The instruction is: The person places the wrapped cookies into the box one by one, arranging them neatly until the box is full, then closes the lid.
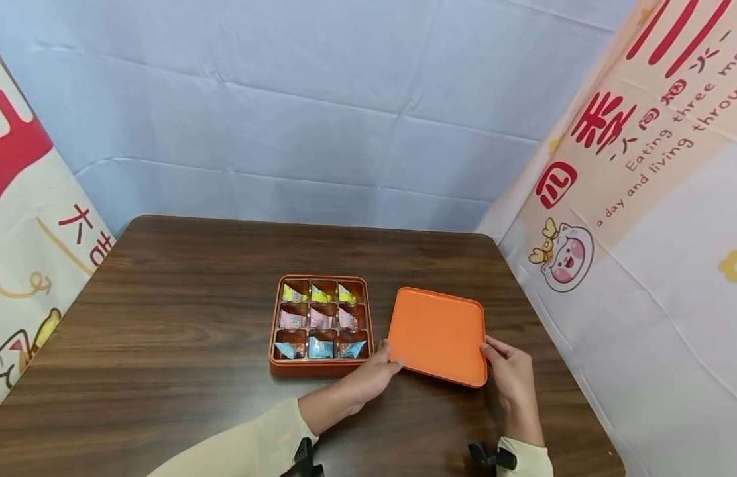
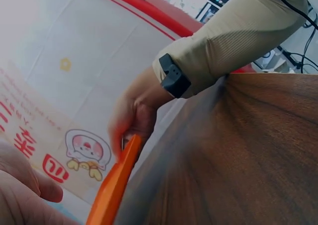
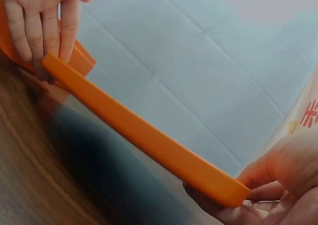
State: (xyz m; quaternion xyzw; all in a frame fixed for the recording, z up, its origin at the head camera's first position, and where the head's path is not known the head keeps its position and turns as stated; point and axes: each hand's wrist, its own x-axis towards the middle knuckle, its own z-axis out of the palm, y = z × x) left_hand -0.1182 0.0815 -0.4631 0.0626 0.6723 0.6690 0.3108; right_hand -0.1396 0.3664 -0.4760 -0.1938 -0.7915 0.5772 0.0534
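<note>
A flat orange square lid (image 1: 437, 336) is held over the table's right side, its plain face up and its front edge slightly slanted. My right hand (image 1: 514, 377) pinches its right edge, thumb on top and fingers beneath. At the near left corner is my left hand (image 1: 371, 381), its fingers straight against the lid's end in the right wrist view. Just left of that hand stands a square orange box (image 1: 303, 370), uncovered. Its brown tray holds small wrapped packets in rows: yellow packets (image 1: 321, 295) at the back, pink packets (image 1: 321, 319) between, blue packets (image 1: 321, 348) in front.
The dark wooden table (image 1: 166, 318) stretches widely to the left of the box. A pale blue cloth (image 1: 309, 119) hangs behind it, with a printed cloth (image 1: 661, 199) along the right side. Dark bands with small devices (image 2: 174, 78) sit on both wrists.
</note>
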